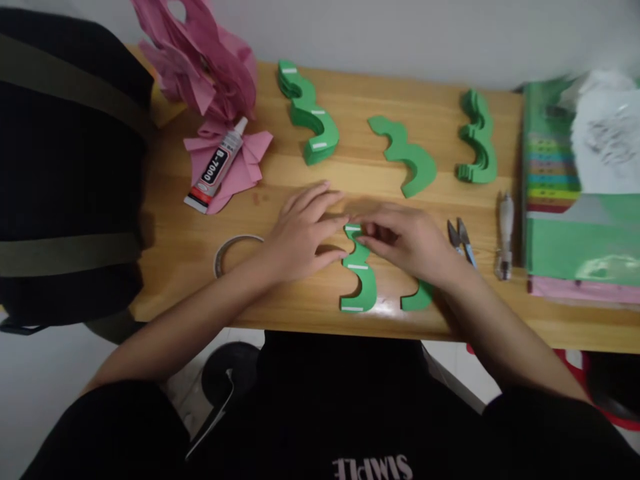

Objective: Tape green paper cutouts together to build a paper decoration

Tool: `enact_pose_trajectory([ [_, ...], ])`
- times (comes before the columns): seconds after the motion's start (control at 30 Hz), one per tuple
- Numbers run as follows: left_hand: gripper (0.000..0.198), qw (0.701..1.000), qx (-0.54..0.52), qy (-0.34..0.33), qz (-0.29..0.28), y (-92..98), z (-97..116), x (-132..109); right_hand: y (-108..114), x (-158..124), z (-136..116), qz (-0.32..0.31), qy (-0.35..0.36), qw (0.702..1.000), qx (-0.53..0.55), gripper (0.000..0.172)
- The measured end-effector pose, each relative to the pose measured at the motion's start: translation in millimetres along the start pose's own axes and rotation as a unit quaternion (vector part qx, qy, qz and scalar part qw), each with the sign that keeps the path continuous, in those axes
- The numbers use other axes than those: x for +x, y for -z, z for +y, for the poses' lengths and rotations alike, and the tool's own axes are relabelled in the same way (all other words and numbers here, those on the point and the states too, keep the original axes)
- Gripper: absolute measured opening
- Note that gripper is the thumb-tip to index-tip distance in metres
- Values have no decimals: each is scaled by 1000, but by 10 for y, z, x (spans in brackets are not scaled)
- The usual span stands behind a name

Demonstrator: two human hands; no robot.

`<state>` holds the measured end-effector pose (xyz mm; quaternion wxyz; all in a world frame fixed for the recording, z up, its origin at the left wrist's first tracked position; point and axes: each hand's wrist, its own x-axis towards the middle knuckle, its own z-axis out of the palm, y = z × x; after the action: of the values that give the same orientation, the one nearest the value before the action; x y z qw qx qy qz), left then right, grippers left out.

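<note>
Green wavy foam piece (361,277) under both hands at lower centre of the frame.

It lies flat on the wooden table (280,193), long axis running up-down in the frame. Left hand (305,233) presses its upper end from the left, fingers flat; right hand (407,243) pinches the white tape strip (353,229) at that same top end, nearer it.

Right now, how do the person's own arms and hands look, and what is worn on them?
Both the left hand and the right hand are bare: no gloves, rings, watch or bracelets show. The forearms are uncovered too. The sleeves of a black top begin only near the upper arms, and white printed lettering shows on its chest.
</note>
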<state>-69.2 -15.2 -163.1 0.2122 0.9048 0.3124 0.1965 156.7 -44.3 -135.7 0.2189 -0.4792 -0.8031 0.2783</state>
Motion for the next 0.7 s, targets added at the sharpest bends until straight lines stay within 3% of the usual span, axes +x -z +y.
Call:
enact_pose_trajectory([
  [0.07, 49, 1000, 8, -12, 5, 93, 84, -34, 105, -87, -129, 28, -1, 1000, -7, 10],
  [0.13, 36, 999, 25, -27, -10, 196, 209, -115, 161, -228, -286, 29, 4, 1000, -8, 5],
  [0.23, 21, 996, 26, -65, -62, 250, 403, -297, 41, -490, -482, -36, 46, 997, 42, 9],
  [0.3, 25, 995, 18, -68, -67, 190, 495, -421, -159, -648, -553, -39, 54, 997, 41, 10],
  [0.47, 28, 995, 74, -63, -32, -20, 604, -611, -582, -843, -574, 76, 43, 996, -15, 9],
  [0.7, 24, 983, 154, -95, 24, -75, 609, -732, -615, -851, -546, 65, 50, 996, -40, 13],
])
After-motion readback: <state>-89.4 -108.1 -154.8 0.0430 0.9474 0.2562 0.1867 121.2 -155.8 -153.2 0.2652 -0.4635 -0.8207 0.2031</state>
